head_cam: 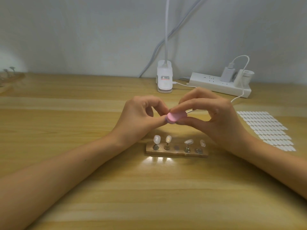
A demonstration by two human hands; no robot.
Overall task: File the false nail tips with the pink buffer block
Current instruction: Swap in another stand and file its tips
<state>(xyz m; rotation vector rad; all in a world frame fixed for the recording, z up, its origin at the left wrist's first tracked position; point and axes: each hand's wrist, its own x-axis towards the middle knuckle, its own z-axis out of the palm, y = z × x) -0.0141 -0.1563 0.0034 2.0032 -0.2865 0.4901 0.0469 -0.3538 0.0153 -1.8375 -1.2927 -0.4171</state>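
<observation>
Both hands are raised above the middle of a light wooden table (116, 188) and meet at a flat, round-ended pink buffer block (176, 117), which has a lilac underside. The right hand (217, 120) holds this block by its right part. The forefinger is curled over the top and the thumb is underneath, and the other fingers arch loosely behind them. The left hand (141, 117) comes in from the left. Its thumb and forefinger are bent, and their tips close together right against the block's left end. Anything pinched between them is hidden, so I cannot tell if a nail tip is there. The remaining left fingers are tucked toward the palm.

Just nearer than the hands lies a narrow wooden holder strip (177, 152) with small metal stands on it. Four of the stands carry translucent false nail tips: one at the left end (157, 139), one beside it (168, 139), one right of centre (188, 141) and one at the right end (202, 143). The middle spot shows only a grey disc (176, 147).

To the right, a sheet of white oval adhesive tabs (265, 128) lies flat. At the far edge, against the pale wall, stand a white clip-on lamp base (164, 81) and a white power strip (216, 83) with a white charger plug (226, 74). A thin white cable (244, 90) runs from the plug toward the hands. At the far left is a blurred second wooden stand (10, 77).
</observation>
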